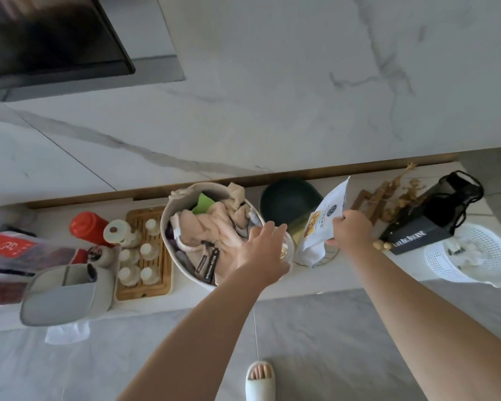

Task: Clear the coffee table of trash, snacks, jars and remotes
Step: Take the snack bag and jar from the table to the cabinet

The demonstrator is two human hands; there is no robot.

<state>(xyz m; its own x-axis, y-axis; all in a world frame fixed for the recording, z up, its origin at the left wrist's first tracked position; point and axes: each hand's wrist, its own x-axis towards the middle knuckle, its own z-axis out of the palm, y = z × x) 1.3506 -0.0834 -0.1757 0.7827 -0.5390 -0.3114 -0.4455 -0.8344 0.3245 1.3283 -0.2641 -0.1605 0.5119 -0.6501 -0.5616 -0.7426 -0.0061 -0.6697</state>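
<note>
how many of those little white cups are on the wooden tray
6 on the wooden tray, in two columns of three: left column; right column. The paper roll may hide more.

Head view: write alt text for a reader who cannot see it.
Right hand holds a white snack bag upright over a cluttered ledge. Left hand grips a clear jar beside a basket of cloth.
</note>
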